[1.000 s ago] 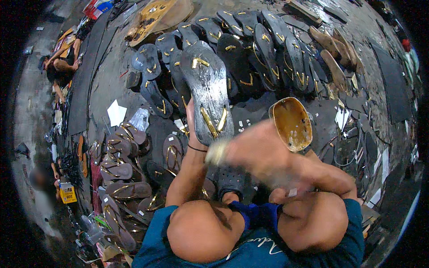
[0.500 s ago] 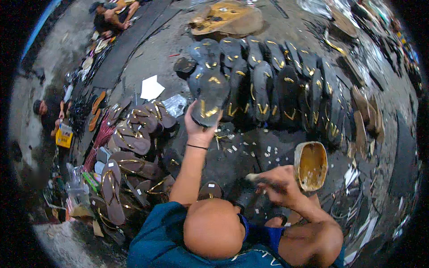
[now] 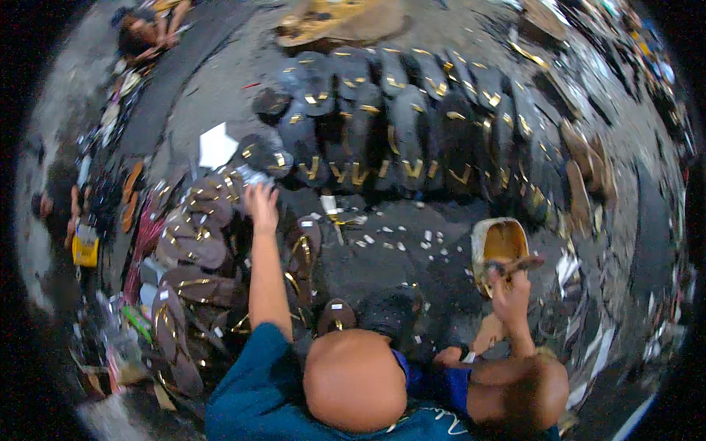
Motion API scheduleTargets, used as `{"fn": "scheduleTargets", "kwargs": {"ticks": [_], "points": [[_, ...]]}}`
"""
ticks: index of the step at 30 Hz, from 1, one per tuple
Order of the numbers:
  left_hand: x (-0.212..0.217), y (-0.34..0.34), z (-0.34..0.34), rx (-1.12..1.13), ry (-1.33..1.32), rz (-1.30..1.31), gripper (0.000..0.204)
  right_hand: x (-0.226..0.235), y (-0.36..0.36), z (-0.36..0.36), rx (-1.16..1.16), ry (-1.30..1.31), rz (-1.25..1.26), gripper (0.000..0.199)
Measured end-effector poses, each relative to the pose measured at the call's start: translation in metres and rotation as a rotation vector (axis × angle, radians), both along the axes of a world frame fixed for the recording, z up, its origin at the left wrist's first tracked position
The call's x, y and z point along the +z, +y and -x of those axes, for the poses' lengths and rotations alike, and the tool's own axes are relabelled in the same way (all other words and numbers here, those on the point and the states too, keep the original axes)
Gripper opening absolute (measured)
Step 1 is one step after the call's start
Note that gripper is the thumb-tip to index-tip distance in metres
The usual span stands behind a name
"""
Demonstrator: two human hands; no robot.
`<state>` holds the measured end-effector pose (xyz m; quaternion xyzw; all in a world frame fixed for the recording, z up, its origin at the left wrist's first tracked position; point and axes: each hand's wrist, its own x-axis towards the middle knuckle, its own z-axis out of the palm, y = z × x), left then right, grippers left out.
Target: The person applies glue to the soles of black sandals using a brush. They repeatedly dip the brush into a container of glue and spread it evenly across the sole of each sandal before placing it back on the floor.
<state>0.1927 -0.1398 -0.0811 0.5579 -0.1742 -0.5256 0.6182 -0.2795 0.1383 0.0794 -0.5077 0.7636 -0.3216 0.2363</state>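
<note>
- Left hand (image 3: 261, 206): open, reaching among brown gold-strapped flat sandals (image 3: 193, 242) piled at the person's left.
- Right hand (image 3: 509, 283): clenched around brown wooden-handled brush (image 3: 518, 263), over yellowish glue-filled round tin (image 3: 500, 244) alongside, within reach for dipping.

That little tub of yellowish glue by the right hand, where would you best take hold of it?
Best by the rim of the glue tub, on its near, lower edge, coming from the person's side. It stands open, mouth up, and the right hand holds a brush across that mouth, so a grip from above would probably meet the brush and the glue.
</note>
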Motion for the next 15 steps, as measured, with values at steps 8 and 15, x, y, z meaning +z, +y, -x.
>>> {"fn": "scheduleTargets", "kwargs": {"ticks": [8, 15], "points": [[0.072, 0.173, 0.039, -0.619, -1.479, -0.02, 0.02, -0.05, -0.009, 0.06, -0.156, 0.42, 0.022, 0.022], [0.138, 0.198, 0.142, -1.015, -0.924, 0.09, 0.031, -0.003, 0.032, 0.067, -0.157, 0.526, -0.368, 0.024]]}}
